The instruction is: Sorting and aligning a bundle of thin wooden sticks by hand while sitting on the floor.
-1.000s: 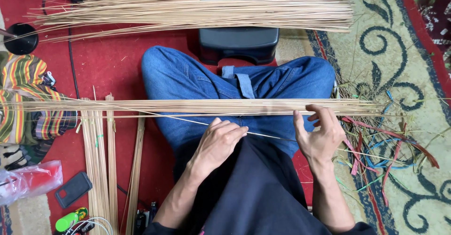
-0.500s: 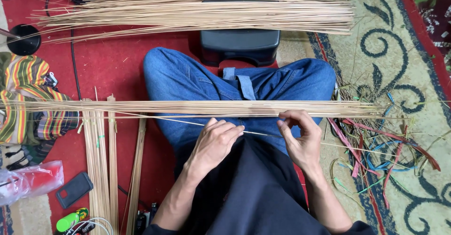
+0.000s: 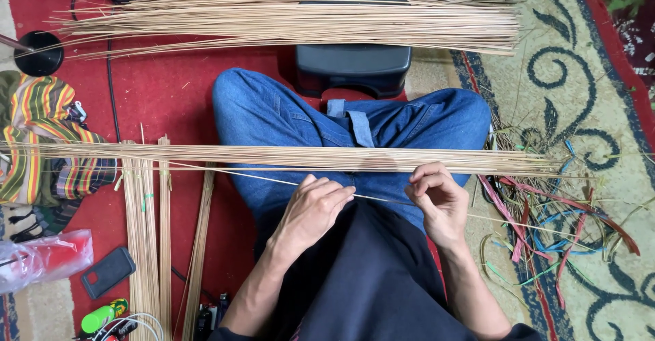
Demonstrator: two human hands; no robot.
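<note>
From my remote seat, I saw the left hand [image 3: 310, 211] and the right hand [image 3: 437, 201] both pinched tight on a single thin stick [image 3: 379, 198] held slantwise over the lap, just below a bundle of sticks [image 3: 286, 155] lying across the blue-jeaned knees [image 3: 273, 116]. A black stool [image 3: 353, 68] stood beyond.
</note>
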